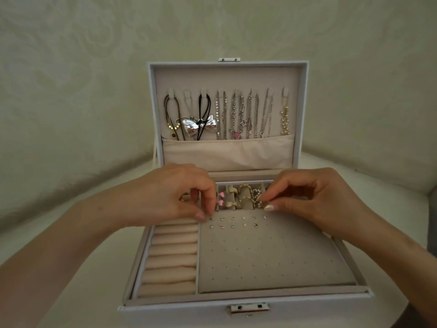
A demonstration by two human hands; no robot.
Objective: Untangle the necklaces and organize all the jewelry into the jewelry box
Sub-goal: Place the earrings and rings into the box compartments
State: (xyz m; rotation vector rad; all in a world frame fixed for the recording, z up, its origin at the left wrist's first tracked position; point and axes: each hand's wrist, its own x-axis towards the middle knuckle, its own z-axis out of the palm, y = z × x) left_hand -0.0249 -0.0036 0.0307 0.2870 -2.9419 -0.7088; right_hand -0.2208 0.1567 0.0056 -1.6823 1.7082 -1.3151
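White rectangular jewelry box [248, 304] sits centre on a white surface [71, 233], open, padded lid [227, 76] standing upright at the back.

Necklaces [238, 114] hang separately from the row of hooks inside the lid, with their lower ends tucked into a beige fabric pocket [227, 152]. From the left: a gold-tone chain, a black cord with a large shiny silver bow pendant [201, 127], several silver chains (one with a pink star charm [237, 134]) and a gold-and-pearl chain [285, 119] at far right.

Top tray: grey perforated earring pad [267, 256] on the right, with small stud earrings [222, 218] pinned in two rows along its far edge. Cream ring rolls [172, 259] fill the left column. Small compartments behind the pad hold pink heart earrings [221, 194], gold rings [244, 195] and a beaded pearl piece [256, 197].

Left hand [175, 197]: fingers curled, thumb and index tips together and pointing down at the pad's far-left corner, just beside the first stud. Can't tell whether it pinches anything.

Right hand [312, 200]: fingers curled, thumb and index tips close together at the pad's far edge, next to the pearl piece. Can't tell if anything is held.

Silver latch [249, 308] is on the box's front wall. Pale patterned wall [94, 67] behind.
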